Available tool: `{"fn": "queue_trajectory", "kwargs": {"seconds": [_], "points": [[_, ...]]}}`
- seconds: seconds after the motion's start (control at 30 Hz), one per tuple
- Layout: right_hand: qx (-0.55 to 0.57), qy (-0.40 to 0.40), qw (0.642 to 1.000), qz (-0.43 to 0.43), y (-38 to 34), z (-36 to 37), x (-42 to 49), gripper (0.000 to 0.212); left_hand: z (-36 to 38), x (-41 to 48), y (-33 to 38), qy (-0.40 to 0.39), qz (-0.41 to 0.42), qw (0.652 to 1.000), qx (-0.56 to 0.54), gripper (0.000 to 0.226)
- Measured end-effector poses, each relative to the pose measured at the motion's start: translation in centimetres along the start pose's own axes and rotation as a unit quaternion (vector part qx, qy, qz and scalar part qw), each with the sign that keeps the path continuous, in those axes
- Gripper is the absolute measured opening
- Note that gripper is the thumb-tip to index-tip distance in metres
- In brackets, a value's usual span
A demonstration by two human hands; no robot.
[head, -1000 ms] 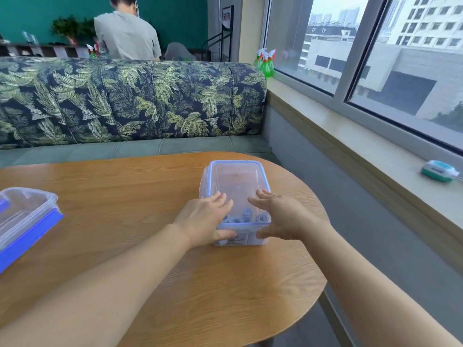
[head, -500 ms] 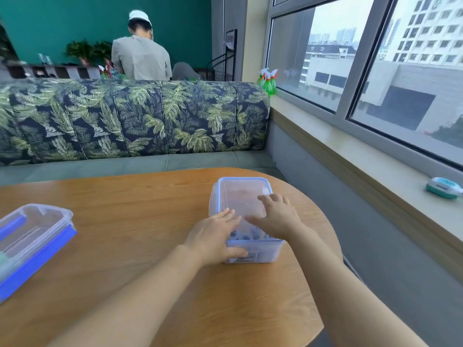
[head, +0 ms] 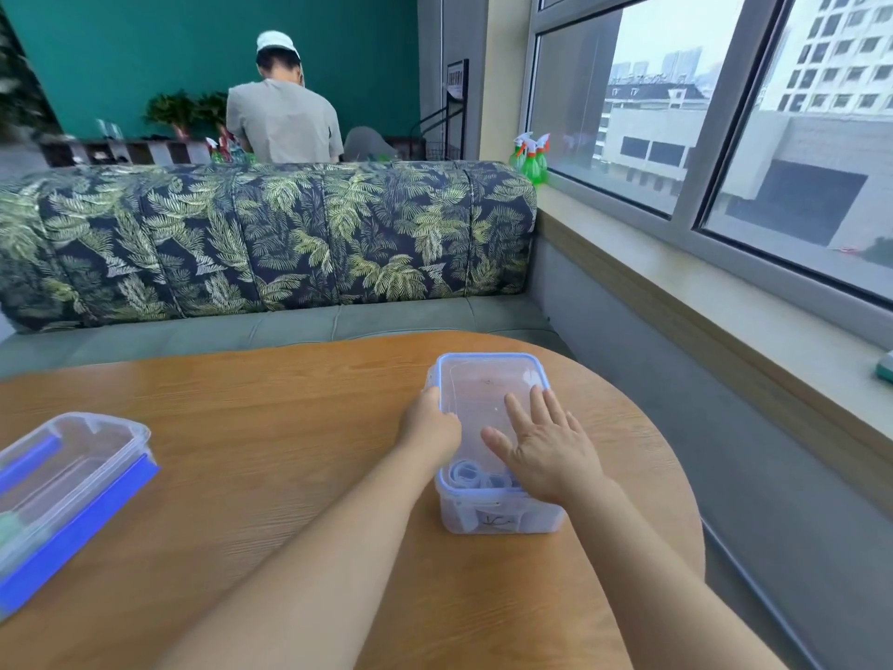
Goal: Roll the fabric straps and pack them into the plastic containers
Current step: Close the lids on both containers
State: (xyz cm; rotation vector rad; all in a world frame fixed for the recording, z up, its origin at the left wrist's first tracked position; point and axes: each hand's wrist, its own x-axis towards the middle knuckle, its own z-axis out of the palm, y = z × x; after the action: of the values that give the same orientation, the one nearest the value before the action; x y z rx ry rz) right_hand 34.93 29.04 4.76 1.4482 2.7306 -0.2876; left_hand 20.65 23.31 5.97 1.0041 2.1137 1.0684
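Note:
A clear plastic container [head: 488,379] with a blue-rimmed lid stands on the round wooden table [head: 270,427], right of centre. Several rolled pale fabric straps [head: 466,475] show through its near wall. My left hand [head: 430,423] grips the lid's left edge, fingers curled over the rim. My right hand [head: 546,447] lies flat on top of the lid with its fingers spread. A second clear container [head: 72,471] with blue clips sits at the table's left edge.
A leaf-print sofa [head: 270,239] runs behind the table. A person in a grey shirt [head: 282,118] stands beyond it, back turned. Green spray bottles [head: 531,157] and a small teal device [head: 885,367] sit on the window sill at the right.
My left hand slid from the lid's near end to its left edge. My right hand moved forward and flattened on the lid. The view tilted upward.

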Motion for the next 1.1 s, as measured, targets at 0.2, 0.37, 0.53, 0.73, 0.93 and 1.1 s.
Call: {"fn": "queue_trajectory", "kwargs": {"seconds": [0.2, 0.37, 0.53, 0.73, 0.93, 1.1], "points": [[-0.003, 0.006, 1.0, 0.002, 0.1, 0.4, 0.3, 0.074, 0.8, 2.6, -0.1, 0.029, -0.033, 0.998, -0.047, 0.031], [-0.01, 0.005, 1.0, -0.001, 0.0, 0.5, 0.5, 0.073, 1.0, 3.5, -1.0, 0.027, -0.038, 0.995, -0.091, 0.036], [-0.011, 0.003, 1.0, 0.002, 0.0, 0.5, 0.2, 0.073, 1.1, 2.7, -0.7, 0.027, -0.021, 0.999, 0.003, 0.053], [0.0, 0.002, 1.0, 0.003, -0.2, 0.2, 0.1, 0.073, 0.1, -0.9, -0.2, 0.041, -0.033, 0.969, 0.243, 0.024], [-0.004, -0.001, 1.0, 0.006, -0.3, 0.0, 0.0, 0.073, -0.5, -2.6, -0.4, 0.072, -0.11, 0.972, 0.195, 0.036], [-0.006, 0.002, 1.0, 0.007, -0.4, 0.1, 0.0, 0.073, 0.7, -2.1, -1.2, 0.113, -0.163, 0.98, 0.02, 0.034]]}}
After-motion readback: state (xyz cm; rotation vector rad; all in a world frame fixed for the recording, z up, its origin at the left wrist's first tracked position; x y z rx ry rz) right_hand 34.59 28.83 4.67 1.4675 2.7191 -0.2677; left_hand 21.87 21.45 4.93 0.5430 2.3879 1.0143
